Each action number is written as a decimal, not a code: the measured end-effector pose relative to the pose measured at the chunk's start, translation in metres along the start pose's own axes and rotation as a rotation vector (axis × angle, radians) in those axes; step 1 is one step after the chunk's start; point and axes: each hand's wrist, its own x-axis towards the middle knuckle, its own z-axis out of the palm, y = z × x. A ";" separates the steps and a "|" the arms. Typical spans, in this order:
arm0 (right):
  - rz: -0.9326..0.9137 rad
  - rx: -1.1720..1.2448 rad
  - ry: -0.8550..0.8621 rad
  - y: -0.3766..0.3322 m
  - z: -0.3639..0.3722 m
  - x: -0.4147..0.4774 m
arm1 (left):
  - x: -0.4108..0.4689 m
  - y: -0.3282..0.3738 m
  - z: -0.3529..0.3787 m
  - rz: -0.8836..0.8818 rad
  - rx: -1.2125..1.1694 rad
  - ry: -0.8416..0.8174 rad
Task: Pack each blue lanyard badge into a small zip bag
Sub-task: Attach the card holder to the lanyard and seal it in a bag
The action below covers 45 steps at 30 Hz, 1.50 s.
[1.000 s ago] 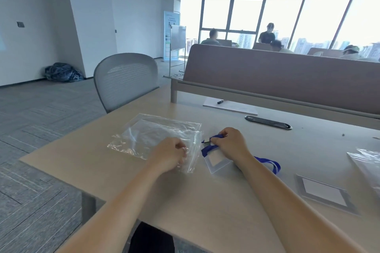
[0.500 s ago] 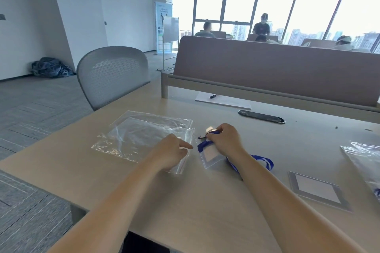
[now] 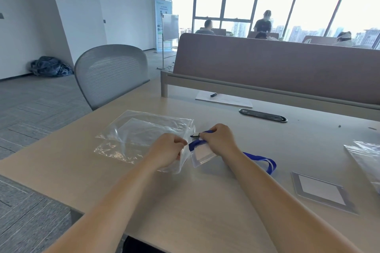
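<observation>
A clear zip bag (image 3: pixel 144 135) lies flat on the wooden desk (image 3: pixel 205 201), its opening toward the right. My left hand (image 3: pixel 168 150) pinches the bag's right edge and lifts it a little. Just right of it, my right hand (image 3: pixel 219 139) grips the top of a badge holder (image 3: pixel 202 155) with a blue strip and a black clip. The badge's clear pocket rests tilted on the desk, close to the bag's mouth but outside it. Its blue lanyard (image 3: pixel 265 162) trails in a loop behind my right forearm.
A grey-framed card (image 3: pixel 320 191) lies at the right, with more clear bags (image 3: pixel 368 158) at the right edge. Behind are a sheet of paper with a pen (image 3: pixel 224 99), a black cable slot (image 3: pixel 263 116) and a brown divider (image 3: pixel 277 68). A grey chair (image 3: pixel 111 74) stands at the left.
The view has shifted slightly. My left hand has raised the bag's right edge a little, and my right hand has kept the badge by the bag's mouth.
</observation>
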 end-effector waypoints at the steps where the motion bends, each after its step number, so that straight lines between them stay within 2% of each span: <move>1: 0.009 -0.002 0.004 0.000 -0.001 0.000 | 0.000 0.000 0.001 0.006 -0.021 0.022; 5: 0.051 0.000 -0.015 0.002 -0.005 0.002 | -0.001 -0.002 0.004 -0.024 -0.132 0.066; 11: 0.116 -0.007 -0.012 0.008 -0.005 0.006 | -0.007 0.008 0.008 0.023 -0.206 0.052; 14: 0.090 0.015 0.066 0.007 -0.005 0.006 | -0.009 0.013 0.010 0.049 -0.156 0.038; 19: 0.019 0.030 0.123 0.005 0.000 -0.001 | -0.005 0.015 0.015 0.059 -0.240 0.042; 24: -0.008 0.029 0.069 0.009 0.006 -0.010 | -0.001 0.015 0.017 -0.009 -0.279 0.039; 31: -0.011 0.129 -0.046 0.012 0.008 -0.015 | 0.001 0.010 0.018 -0.014 -0.277 0.057; 39: -0.059 -0.079 0.020 0.017 0.005 -0.014 | -0.003 0.023 0.016 0.067 -0.268 0.047; 42: -0.075 -0.082 0.052 0.016 0.009 -0.016 | -0.003 0.026 0.016 0.109 -0.267 0.041; 45: -0.089 -0.016 0.000 0.012 0.009 -0.016 | 0.000 0.027 0.014 0.100 -0.260 0.072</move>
